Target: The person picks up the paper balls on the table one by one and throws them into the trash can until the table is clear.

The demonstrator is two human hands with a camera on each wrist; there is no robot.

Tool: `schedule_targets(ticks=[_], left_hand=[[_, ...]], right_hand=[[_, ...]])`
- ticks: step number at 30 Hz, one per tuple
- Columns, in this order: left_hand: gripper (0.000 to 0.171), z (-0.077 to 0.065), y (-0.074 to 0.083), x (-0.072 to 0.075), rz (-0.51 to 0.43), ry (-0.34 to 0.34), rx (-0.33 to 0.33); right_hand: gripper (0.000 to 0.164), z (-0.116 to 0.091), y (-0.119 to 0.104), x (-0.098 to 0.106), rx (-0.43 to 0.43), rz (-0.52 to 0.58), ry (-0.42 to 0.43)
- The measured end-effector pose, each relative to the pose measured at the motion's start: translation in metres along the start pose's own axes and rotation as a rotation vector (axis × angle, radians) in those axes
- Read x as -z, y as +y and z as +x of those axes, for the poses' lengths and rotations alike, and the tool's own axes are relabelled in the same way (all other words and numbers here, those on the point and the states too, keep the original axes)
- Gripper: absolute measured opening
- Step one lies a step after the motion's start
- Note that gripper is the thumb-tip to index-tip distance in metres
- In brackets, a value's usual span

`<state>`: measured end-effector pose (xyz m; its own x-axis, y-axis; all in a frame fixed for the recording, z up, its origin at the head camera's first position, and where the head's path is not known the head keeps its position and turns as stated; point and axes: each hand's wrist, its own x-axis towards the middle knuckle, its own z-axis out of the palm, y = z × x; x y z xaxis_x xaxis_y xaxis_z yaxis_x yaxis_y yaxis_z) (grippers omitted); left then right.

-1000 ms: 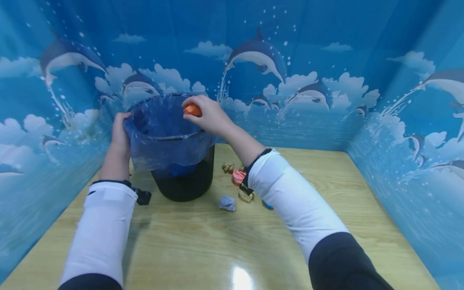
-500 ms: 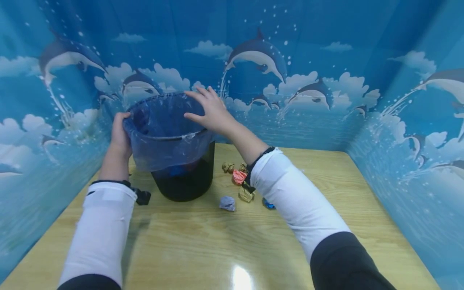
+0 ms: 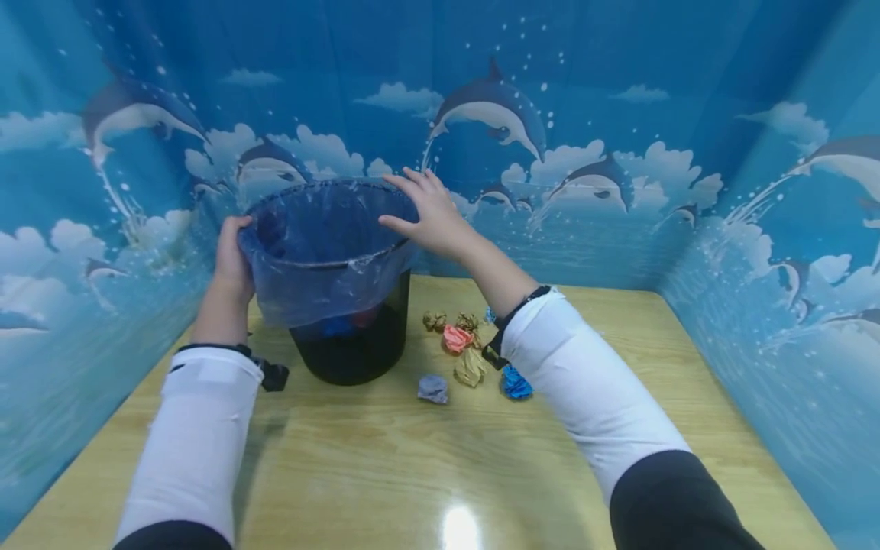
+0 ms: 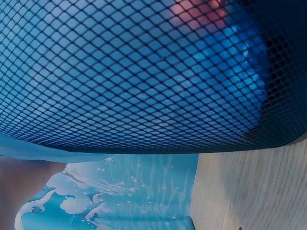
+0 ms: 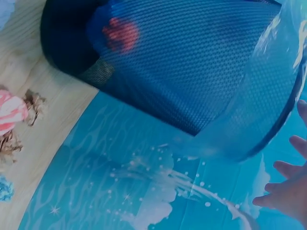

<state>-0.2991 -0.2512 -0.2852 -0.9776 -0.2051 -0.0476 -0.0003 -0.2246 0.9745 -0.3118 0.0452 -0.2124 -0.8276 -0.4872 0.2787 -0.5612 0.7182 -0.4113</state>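
Observation:
A black mesh wastebasket (image 3: 351,355) stands tilted slightly on the table, lined with a translucent blue bag (image 3: 316,294) folded over its rim. My left hand (image 3: 232,256) grips the left side of the rim, thumb over the edge and the other fingers hidden outside. Spread and holding nothing, my right hand (image 3: 436,218) is at the right side of the rim, fingers apart. Through the mesh in the right wrist view, a red crumpled paper ball (image 5: 121,35) shows inside the bag.
Right of the basket lie crumpled paper balls: a grey-violet one (image 3: 433,389), a pink one (image 3: 457,338), a yellow one (image 3: 470,367), a blue one (image 3: 516,383) and several brown and light-blue ones. Dolphin-printed blue curtains (image 3: 584,92) enclose the wooden table (image 3: 385,473).
My right hand has let go of an orange paper ball over the basket, spread its fingers and drawn back to the right. The left hand stays on the rim.

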Motion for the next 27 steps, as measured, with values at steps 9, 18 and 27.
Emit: schedule_targets(ticks=[9,18,27], left_hand=[[0.085,0.001,0.0,0.001,-0.006,-0.003,-0.002],[0.085,0.0,0.001,0.003,-0.008,-0.016,0.005],[0.083,0.0,0.0,0.001,-0.004,-0.022,-0.005]], right_hand=[[0.069,-0.016,0.017,0.011,-0.009,0.006,0.026],[0.067,-0.032,0.029,0.018,0.006,0.003,0.039],[0.068,-0.055,0.044,0.016,-0.008,-0.009,-0.008]])
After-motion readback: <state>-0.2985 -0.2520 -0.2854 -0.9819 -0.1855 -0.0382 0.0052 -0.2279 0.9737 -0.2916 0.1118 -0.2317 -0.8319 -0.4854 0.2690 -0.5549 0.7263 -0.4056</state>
